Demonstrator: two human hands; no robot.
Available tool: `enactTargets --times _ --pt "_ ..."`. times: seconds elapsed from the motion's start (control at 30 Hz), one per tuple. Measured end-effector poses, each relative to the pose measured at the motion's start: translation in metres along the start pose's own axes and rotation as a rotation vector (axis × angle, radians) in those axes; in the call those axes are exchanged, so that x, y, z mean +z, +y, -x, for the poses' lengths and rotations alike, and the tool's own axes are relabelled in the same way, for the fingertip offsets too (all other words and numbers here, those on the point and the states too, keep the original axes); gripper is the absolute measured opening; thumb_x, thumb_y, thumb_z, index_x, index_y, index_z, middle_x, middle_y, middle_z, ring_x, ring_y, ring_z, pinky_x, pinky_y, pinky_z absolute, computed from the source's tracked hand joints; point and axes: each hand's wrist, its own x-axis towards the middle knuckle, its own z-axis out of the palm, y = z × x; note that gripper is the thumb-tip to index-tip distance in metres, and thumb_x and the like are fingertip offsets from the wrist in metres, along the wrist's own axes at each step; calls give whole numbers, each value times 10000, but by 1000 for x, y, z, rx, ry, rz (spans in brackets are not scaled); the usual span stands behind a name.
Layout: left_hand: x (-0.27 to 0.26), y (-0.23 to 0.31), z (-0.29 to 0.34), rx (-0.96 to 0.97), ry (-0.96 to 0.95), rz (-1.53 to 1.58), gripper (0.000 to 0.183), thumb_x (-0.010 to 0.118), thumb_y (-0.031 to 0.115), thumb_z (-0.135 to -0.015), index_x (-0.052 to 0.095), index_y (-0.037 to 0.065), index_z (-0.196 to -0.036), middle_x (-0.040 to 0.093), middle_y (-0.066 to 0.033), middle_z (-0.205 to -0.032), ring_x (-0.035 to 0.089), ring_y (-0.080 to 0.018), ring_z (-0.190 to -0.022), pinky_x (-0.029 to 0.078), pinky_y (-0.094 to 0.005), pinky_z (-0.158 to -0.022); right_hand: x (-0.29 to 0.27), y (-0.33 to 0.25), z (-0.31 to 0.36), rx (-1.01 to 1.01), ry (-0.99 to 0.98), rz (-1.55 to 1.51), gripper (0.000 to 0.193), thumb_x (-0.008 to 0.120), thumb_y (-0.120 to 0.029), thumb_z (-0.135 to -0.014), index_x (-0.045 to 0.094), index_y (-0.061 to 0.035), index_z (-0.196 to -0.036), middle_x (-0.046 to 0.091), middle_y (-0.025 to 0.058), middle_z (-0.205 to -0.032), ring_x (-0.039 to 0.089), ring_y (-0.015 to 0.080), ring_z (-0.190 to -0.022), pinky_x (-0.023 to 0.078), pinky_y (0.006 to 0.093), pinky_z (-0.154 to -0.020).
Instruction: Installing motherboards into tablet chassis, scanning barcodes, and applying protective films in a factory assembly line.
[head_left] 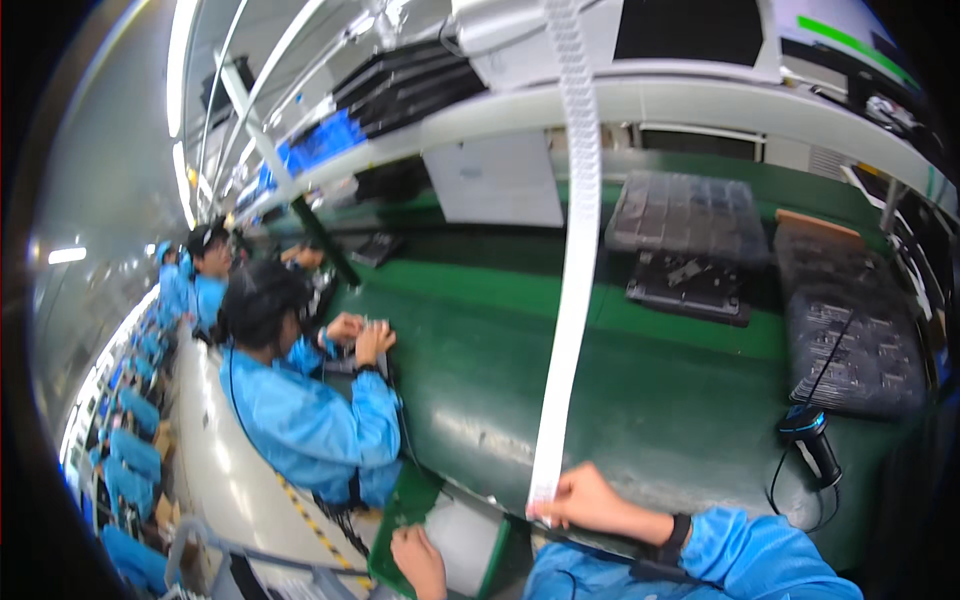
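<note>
A long white paper strip (572, 300) hangs down from the top of the picture, with small print marks along its upper part. Its lower end is pinched between the thumb and fingers of my right hand (592, 503), at the near edge of the green work surface. My left hand (418, 560) is lower and to the left, over a green bin (400, 515) with a white sheet (465, 545) in it. The fingers of that hand are curled in, and whatever they may hold is hidden.
A handheld scanner (812, 445) with a cable lies at the right. Beyond are clear plastic trays (690, 215), a flat black device (690, 285) and stacked trays of parts (855, 345). A white shelf rail (690, 98) crosses above. A co-worker in blue (310, 420) works at my left.
</note>
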Motion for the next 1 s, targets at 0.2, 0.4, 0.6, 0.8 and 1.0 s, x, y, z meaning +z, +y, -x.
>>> enactTargets --times 0.2,0.4,0.6,0.8,1.0 --pt "12 -55 45 -314 -395 -149 538 459 488 -1010 697 5 -1005 638 -265 -1109 580 -482 -996 503 -577 -823 54 -7 41 116 54 -66 206 792 -173 -831 704 -11 -739 651 38 -627 596 105 -523 451 262 -471" --pt "8 -45 30 -381 -294 69 425 493 352 -1021 682 -25 -978 655 -266 -931 626 -417 -859 474 -522 -724 93 42 35 111 22 -158 137 790 -108 -813 732 15 -801 681 53 -652 636 108 -542 500 266 -491" --pt "-86 54 -46 -144 -37 600 148 589 91 -938 664 -22 -996 665 -205 -920 646 -356 -838 515 -395 -772 114 46 44 146 -8 -85 133 777 -92 -825 717 8 -761 681 52 -639 629 107 -519 501 265 -481" --pt "-139 132 -154 480 126 698 170 585 29 -937 653 -26 -1082 673 -224 -1032 652 -365 -924 506 -404 -830 123 124 35 46 1 -203 126 788 -86 -815 726 -3 -743 671 59 -605 624 113 -501 495 282 -462" --pt "-192 267 -351 1044 400 457 297 514 -42 -864 565 -19 -1156 592 -212 -1160 555 -397 -1089 464 -470 -929 103 151 22 110 66 -180 149 804 -134 -815 740 -13 -756 674 68 -608 624 121 -507 479 285 -461"
